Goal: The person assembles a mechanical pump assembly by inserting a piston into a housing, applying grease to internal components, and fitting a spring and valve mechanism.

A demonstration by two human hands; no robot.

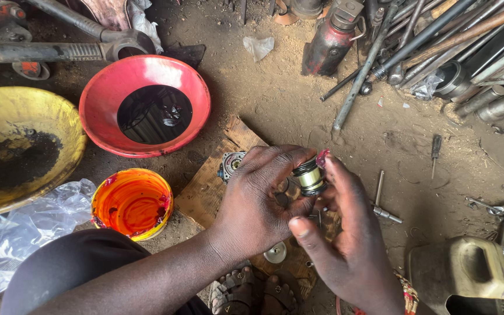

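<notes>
Small ringed metal cylinder held over the wooden board, above dirt floor.

Left hand [258, 198] fingers pinch the grooved cylinder [310, 177]; right hand [345, 233] fingers press its red-smeared end. Greasy fingers could let it slip onto the sandy floor [298, 105], and grit would foul its seal rings.

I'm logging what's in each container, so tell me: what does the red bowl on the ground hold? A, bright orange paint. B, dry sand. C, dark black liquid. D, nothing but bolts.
C: the red bowl holds a pool of dark, glossy black liquid that reflects light; the orange stuff is in the small bucket beside it.
</notes>
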